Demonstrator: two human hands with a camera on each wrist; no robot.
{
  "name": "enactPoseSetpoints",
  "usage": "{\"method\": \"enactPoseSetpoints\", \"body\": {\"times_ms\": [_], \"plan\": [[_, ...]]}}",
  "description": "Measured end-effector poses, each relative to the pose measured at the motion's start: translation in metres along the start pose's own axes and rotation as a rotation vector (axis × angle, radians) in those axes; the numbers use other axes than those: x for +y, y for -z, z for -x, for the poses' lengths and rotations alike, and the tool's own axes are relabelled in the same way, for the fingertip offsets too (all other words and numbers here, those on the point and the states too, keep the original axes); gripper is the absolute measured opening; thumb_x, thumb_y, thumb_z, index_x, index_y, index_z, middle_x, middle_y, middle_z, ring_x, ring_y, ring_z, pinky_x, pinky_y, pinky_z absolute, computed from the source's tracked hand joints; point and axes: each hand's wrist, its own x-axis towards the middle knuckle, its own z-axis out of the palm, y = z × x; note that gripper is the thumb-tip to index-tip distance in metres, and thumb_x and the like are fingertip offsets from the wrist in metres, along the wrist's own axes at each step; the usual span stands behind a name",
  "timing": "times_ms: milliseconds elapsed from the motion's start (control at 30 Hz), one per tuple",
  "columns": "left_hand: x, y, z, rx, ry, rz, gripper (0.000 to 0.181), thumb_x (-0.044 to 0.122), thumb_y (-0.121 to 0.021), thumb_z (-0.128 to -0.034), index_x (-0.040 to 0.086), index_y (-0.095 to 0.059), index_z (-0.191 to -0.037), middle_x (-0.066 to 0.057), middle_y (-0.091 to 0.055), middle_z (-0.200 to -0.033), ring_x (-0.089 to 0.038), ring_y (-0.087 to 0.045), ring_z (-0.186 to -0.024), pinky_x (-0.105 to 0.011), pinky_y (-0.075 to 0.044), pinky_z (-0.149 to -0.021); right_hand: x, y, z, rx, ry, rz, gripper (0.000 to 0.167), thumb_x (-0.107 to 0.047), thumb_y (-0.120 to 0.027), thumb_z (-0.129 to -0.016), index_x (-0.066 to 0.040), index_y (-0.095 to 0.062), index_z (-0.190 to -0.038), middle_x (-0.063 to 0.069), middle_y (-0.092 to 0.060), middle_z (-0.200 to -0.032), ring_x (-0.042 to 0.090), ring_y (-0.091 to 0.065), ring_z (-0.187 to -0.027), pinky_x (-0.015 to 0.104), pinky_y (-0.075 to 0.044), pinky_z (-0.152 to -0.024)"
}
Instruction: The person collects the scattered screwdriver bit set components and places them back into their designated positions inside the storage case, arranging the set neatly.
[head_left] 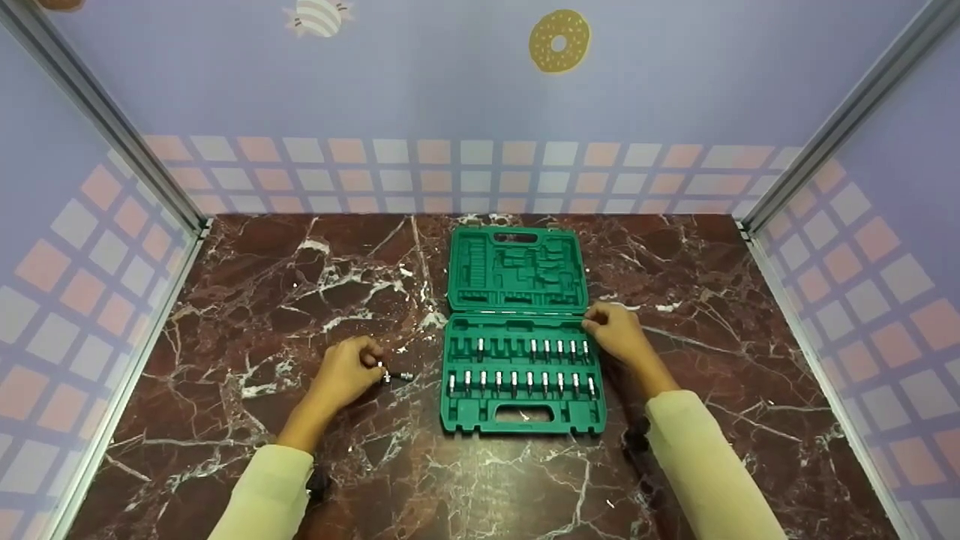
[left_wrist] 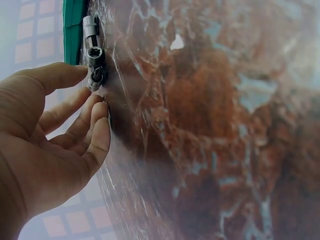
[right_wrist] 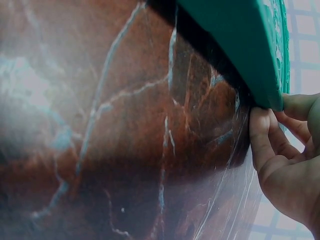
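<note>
A small cluster of metal bit sockets [head_left: 405,376] lies on the table left of the green case. My left hand [head_left: 349,369] is at its near end. In the left wrist view, the left thumb and index finger pinch the lowest bit socket [left_wrist: 95,80]; others lie just beyond it. The green tool case [head_left: 465,411] lies spread flat, with two rows of upright bit sockets [head_left: 529,384] in its near half. My right hand [head_left: 616,330] pinches the case's right edge near the hinge; in the right wrist view its fingertips [right_wrist: 260,120] meet the case corner.
The case lid [head_left: 517,266], with moulded recesses, lies towards the back wall [head_left: 480,90]. Some slots in the upper row hold no socket. Patterned panels enclose the marbled table [head_left: 337,465] at left, right and back.
</note>
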Motion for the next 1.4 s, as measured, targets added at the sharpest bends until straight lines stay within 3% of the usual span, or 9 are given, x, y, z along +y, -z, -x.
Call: {"method": "enactPoseSetpoints", "body": {"times_ms": [433,733,967,1400], "plan": [[0.0007,-0.0063,0.0049,0.033,0.015,-0.009,0.013,-0.001,-0.076,-0.0796,0.0,-0.072,-0.091,-0.013,-0.066,-0.089,-0.025,-0.064,-0.084,-0.04,-0.055,-0.079,0.0012,-0.0008,-0.0002,-0.005,-0.004,-0.007,0.01,-0.009,-0.068,-0.096,0.0,-0.071,-0.099,0.023,-0.072,-0.121,0.042,-0.066,-0.112,0.057,-0.052,-0.096],[0.0014,-0.0092,0.0057,0.087,-0.009,-0.043,0.009,-0.004,-0.077,-0.079,0.001,-0.07,-0.082,-0.012,-0.067,-0.084,-0.025,-0.064,-0.079,-0.04,-0.055,-0.075,0.001,0.0003,0.0019,-0.007,0.001,0.002,0.009,-0.01,-0.068,-0.097,-0.002,-0.071,-0.099,0.021,-0.073,-0.112,0.035,-0.065,-0.095,0.052,-0.052,-0.085],[-0.0033,-0.0092,0.0027,0.119,0.0,0.0,0.007,-0.002,-0.076,-0.0792,0.003,-0.071,-0.08,-0.008,-0.072,-0.077,-0.022,-0.067,-0.073,-0.036,-0.055,-0.072,0.001,-0.0004,0.0009,0.001,-0.001,-0.001,0.01,-0.01,-0.069,-0.096,-0.001,-0.071,-0.099,0.021,-0.073,-0.112,0.036,-0.066,-0.097,0.052,-0.052,-0.086],[-0.0052,-0.0042,0.0045,0.111,-0.007,0.144,0.01,-0.001,-0.077,-0.0842,0.002,-0.071,-0.092,-0.012,-0.074,-0.088,-0.021,-0.069,-0.079,-0.022,-0.055,-0.071,0.0012,-0.001,0.0001,-0.001,-0.011,0.002,0.01,-0.011,-0.07,-0.096,-0.002,-0.071,-0.099,0.021,-0.072,-0.119,0.039,-0.066,-0.106,0.055,-0.052,-0.093]]}}
